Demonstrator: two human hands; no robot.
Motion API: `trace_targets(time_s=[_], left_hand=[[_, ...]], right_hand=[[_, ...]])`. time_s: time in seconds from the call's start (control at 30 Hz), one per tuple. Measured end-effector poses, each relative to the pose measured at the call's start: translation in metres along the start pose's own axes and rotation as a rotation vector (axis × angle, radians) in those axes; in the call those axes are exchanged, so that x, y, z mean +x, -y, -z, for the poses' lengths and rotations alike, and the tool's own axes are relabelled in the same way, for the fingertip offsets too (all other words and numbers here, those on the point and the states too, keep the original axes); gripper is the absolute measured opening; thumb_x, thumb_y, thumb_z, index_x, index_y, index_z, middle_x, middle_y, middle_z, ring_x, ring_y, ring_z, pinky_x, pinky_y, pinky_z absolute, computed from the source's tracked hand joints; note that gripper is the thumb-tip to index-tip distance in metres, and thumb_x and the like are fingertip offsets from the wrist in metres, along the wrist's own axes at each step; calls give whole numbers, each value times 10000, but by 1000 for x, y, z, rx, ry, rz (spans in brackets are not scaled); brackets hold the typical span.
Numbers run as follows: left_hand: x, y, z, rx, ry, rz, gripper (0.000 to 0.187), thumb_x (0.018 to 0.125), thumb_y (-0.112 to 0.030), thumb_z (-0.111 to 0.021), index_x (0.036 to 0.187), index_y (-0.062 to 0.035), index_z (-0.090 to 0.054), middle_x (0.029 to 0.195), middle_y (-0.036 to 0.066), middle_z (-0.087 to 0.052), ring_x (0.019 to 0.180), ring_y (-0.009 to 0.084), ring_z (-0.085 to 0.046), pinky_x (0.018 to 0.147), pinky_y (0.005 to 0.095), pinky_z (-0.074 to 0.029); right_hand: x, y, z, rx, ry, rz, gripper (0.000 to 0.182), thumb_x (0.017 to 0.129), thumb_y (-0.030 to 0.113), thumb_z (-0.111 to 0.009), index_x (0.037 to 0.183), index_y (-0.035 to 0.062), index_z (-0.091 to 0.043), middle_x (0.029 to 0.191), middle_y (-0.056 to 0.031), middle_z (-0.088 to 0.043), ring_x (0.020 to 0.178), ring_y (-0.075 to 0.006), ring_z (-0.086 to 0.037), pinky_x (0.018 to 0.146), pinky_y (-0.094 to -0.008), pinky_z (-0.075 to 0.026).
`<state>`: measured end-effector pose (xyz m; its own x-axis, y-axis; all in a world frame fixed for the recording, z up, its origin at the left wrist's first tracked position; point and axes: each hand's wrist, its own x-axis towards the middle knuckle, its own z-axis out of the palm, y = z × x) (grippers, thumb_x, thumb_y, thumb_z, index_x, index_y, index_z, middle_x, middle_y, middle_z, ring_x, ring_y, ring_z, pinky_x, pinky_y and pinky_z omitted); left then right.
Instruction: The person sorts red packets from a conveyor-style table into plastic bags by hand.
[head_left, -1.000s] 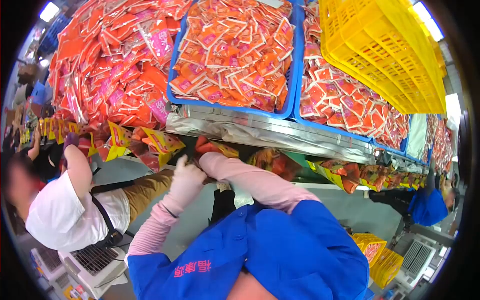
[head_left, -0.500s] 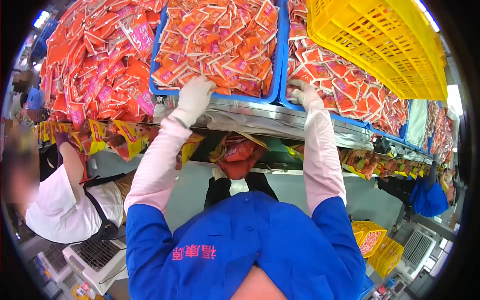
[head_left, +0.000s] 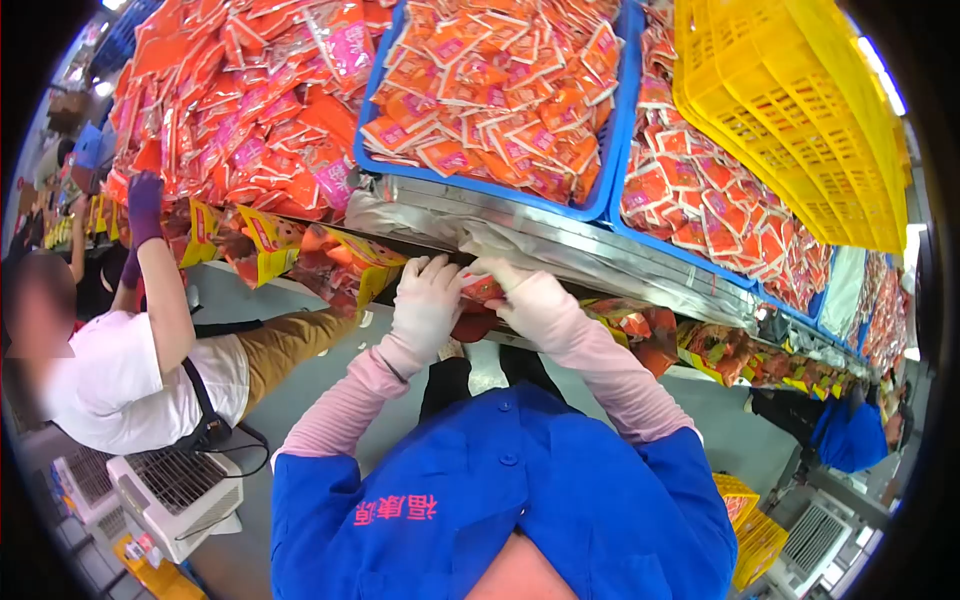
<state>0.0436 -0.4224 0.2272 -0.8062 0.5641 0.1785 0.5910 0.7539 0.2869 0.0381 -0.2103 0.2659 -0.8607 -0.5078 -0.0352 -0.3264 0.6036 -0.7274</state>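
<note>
Both gloved hands meet over a packaging bag (head_left: 474, 326) hanging at the table's front edge, mostly hidden beneath them. My left hand (head_left: 426, 300) has its fingers curled at the left side of the bag's mouth; whatever they grip is covered. My right hand (head_left: 520, 296) is closed around a small red sachet (head_left: 483, 289) between finger and thumb, just above the bag. Behind my hands stands a blue tray (head_left: 480, 190) heaped with orange-red sachets (head_left: 500, 90). Another blue tray (head_left: 680, 247) of sachets lies to its right.
Large red packets (head_left: 240, 120) are piled at the left. A yellow crate (head_left: 800, 110) tilts over the right tray. Yellow-and-red bags (head_left: 270, 240) line the table edge. A person in a white shirt (head_left: 130, 390) works close on the left, a purple-gloved hand (head_left: 146, 200) at the pile.
Both my hands have come back from the blue trays, down and together over the hanging bag. The view has shifted, and the neighbour's purple-gloved hand has risen to the pile.
</note>
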Motion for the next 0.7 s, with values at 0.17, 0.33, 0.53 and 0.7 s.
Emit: trace_targets(time_s=[0.17, 0.33, 0.53, 0.7], left_hand=[[-32, 9, 35, 117, 85, -61, 362, 715, -257, -757, 1010, -58, -694, 1090, 104, -659, 1200, 286, -562, 1107, 638, -320], [-48, 29, 6, 83, 22, -140, 37, 738, -122, -623, 707, -111, -640, 701, 37, -583, 843, 213, -619, 1100, 598, -387], [-15, 35, 53, -107, 15, 4, 138, 746, -203, -757, 797, -101, -679, 807, 64, -643, 874, 259, -625, 1048, 533, -390], [128, 86, 7, 83, -236, 141, 253, 801, -297, -749, 942, -94, -694, 977, 113, -694, 985, 286, -649, 938, 461, -437]], right_hand=[[56, 25, -25, -475, 445, -142, 299, 927, 117, -553, 1187, -28, -570, 988, -217, -726, 881, -341, -734, 736, -424, -593], [133, -12, -121, -512, 673, -80, 201, 858, 179, -620, 951, 31, -716, 951, -195, -726, 924, -347, -715, 807, -450, -570], [102, 17, -44, -295, 469, 5, 251, 851, 189, -620, 1032, 57, -732, 970, -181, -729, 937, -348, -708, 829, -440, -563], [11, -100, 161, -463, -345, -787, 276, 823, 191, -695, 1071, 69, -690, 1023, -200, -714, 1002, -336, -700, 899, -445, -551]])
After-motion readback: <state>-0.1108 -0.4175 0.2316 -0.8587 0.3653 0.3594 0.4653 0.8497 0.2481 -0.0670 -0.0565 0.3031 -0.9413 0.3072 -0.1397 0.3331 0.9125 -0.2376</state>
